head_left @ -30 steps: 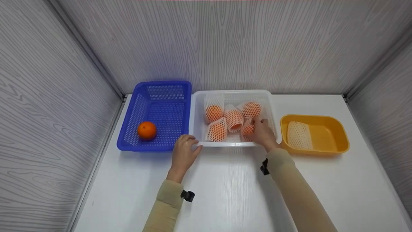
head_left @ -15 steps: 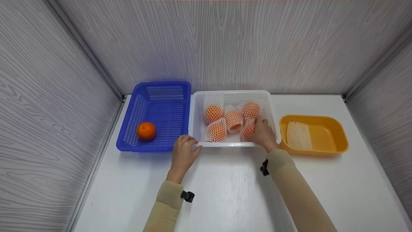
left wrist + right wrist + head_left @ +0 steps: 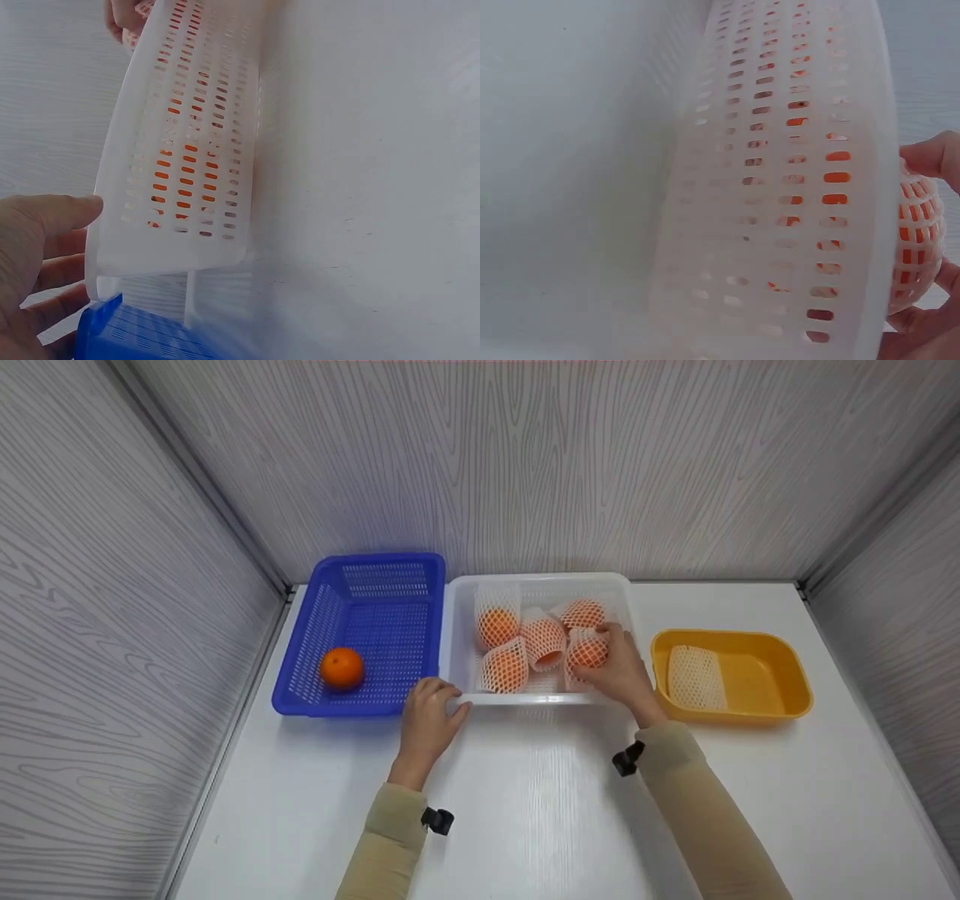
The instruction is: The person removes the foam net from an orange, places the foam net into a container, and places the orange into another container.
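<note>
In the head view, my right hand [image 3: 621, 669] holds an orange in a white foam net [image 3: 589, 653] at the near right of the white basket [image 3: 532, 700]. The right wrist view shows thumb and fingers round this netted orange [image 3: 916, 236], which rises above the basket's rim. My left hand [image 3: 429, 721] grips the near left corner of the white basket. In the left wrist view its thumb lies on the rim, with the fingers partly hidden behind. Several other netted oranges [image 3: 505, 669] lie in the basket.
A blue basket [image 3: 394, 634] on the left holds one bare orange [image 3: 342, 668]. To the right stands a yellow tub [image 3: 757, 679] with a flat foam net [image 3: 696, 678] in it. Grey wood-grain panels [image 3: 480, 472] enclose the white table [image 3: 517, 810].
My right hand has lifted the netted orange slightly, and its wrist has shifted a little to the right. The left hand keeps its place at the basket corner.
</note>
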Tool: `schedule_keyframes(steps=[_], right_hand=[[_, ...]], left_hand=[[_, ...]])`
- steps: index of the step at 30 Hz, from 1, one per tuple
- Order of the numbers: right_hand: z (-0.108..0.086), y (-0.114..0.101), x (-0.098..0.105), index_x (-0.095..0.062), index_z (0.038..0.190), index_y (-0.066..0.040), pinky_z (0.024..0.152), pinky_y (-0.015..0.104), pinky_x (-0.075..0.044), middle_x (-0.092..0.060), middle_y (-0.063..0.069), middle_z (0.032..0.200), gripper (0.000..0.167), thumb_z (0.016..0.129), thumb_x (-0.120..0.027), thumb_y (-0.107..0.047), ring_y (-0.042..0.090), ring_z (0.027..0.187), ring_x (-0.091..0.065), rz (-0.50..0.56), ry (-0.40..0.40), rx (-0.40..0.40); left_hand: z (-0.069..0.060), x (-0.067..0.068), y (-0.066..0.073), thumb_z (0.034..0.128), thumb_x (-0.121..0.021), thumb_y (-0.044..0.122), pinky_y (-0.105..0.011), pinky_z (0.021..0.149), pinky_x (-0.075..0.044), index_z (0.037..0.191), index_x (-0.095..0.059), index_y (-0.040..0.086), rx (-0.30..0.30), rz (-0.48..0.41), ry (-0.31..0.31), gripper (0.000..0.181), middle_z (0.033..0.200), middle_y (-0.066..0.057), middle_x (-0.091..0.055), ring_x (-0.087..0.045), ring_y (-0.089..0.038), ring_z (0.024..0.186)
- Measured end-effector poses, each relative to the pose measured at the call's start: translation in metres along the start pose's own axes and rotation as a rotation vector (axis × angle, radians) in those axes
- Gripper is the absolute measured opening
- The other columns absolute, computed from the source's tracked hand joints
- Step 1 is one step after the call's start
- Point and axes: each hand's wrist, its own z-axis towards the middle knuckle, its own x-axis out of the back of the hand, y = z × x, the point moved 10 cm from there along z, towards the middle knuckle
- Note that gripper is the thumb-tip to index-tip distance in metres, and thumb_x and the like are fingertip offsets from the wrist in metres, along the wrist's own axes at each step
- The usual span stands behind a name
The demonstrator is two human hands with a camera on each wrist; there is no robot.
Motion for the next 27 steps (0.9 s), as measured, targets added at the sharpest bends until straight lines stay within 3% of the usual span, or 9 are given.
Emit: schedule_keyframes(steps=[6, 11, 17, 22, 27], right_hand=[[-0.015, -0.027, 0.013, -0.037, 0.138, -0.003, 0.101, 0.049, -0.040, -0.044, 0.020, 0.129, 0.081, 0.073, -0.085, -0.013, 0.032, 0.115, -0.048, 0.066, 0.046, 0.111], [-0.033, -0.048, 0.019, -0.035, 0.141, -0.002, 0.103, 0.051, -0.040, -0.041, 0.019, 0.136, 0.085, 0.072, -0.085, -0.007, 0.032, 0.122, -0.045, 0.141, 0.064, 0.215], [-0.061, -0.064, 0.018, -0.034, 0.146, -0.009, 0.091, 0.049, -0.045, -0.042, 0.014, 0.137, 0.093, 0.070, -0.088, -0.008, 0.029, 0.115, -0.046, 0.239, 0.052, 0.317], [-0.085, -0.067, 0.008, -0.032, 0.150, -0.018, 0.084, 0.046, -0.046, -0.042, 0.009, 0.140, 0.099, 0.069, -0.090, -0.011, 0.027, 0.116, -0.047, 0.254, 0.013, 0.346], [-0.105, -0.061, -0.010, -0.032, 0.150, -0.011, 0.087, 0.051, -0.046, -0.043, 0.019, 0.140, 0.103, 0.066, -0.090, -0.003, 0.037, 0.120, -0.046, 0.268, -0.032, 0.344]], left_hand=[[0.000, 0.001, 0.001, 0.0769, -0.084, 0.017, -0.043, 0.090, -0.048, 0.087, -0.076, 0.004, 0.008, 0.000, 0.005, 0.019, 0.093, -0.008, -0.068, -0.060, -0.028, 0.099], [0.000, 0.000, 0.002, 0.0774, -0.083, 0.016, -0.043, 0.090, -0.048, 0.089, -0.075, 0.004, 0.022, 0.033, -0.028, 0.018, 0.096, -0.009, -0.068, -0.060, -0.028, 0.100], [-0.002, 0.001, 0.006, 0.0785, -0.082, 0.016, -0.047, 0.095, -0.046, 0.099, -0.074, 0.001, 0.027, 0.043, -0.089, 0.027, 0.105, -0.012, -0.068, -0.060, -0.030, 0.107], [-0.007, 0.001, 0.009, 0.0803, -0.082, 0.018, -0.050, 0.102, -0.041, 0.116, -0.068, 0.000, 0.035, 0.008, -0.126, 0.043, 0.118, -0.015, -0.065, -0.058, -0.034, 0.116], [-0.011, 0.003, 0.014, 0.0810, -0.082, 0.021, -0.052, 0.103, -0.039, 0.125, -0.063, 0.002, 0.017, -0.047, -0.122, 0.051, 0.126, -0.017, -0.061, -0.056, -0.036, 0.119]])
